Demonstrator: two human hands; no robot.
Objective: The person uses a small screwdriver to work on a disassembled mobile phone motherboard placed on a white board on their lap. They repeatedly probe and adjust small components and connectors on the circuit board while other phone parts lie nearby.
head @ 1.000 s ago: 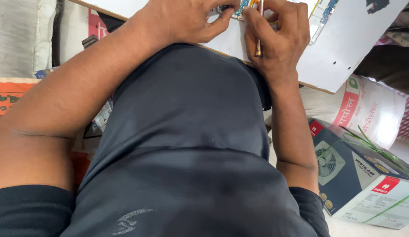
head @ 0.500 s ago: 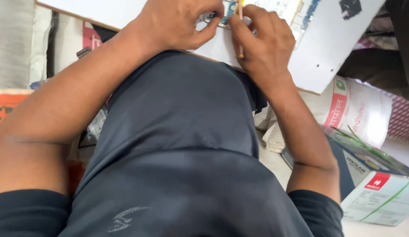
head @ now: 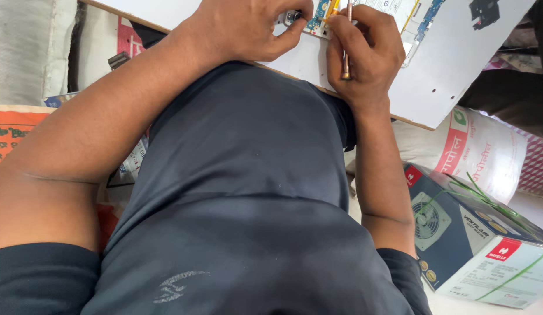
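Your left hand rests on the white board that lies across your lap, grip pinched shut on a small dark part at the near edge of the circuit board. Your right hand sits just right of the circuit board, fingers closed around a thin metal-tipped tool that stands nearly upright, lower end near the palm, upper end running out of view.

The circuit board lies flat on the white board, at its upper edge, and only a strip of it shows.

Judgement on handling: the circuit board is light, thin and stiff, and likely fragile where parts are soldered on. Take it by its bare edges, not across the components. The small part is tiny and would slip easily; a fingertip pinch suits it. The tool is slim and rigid, so hold it low like a pen for control. The white board is unsupported on your lap and could tip.

Below and right of the white board: a blue carton tied with green string and a printed white sack.
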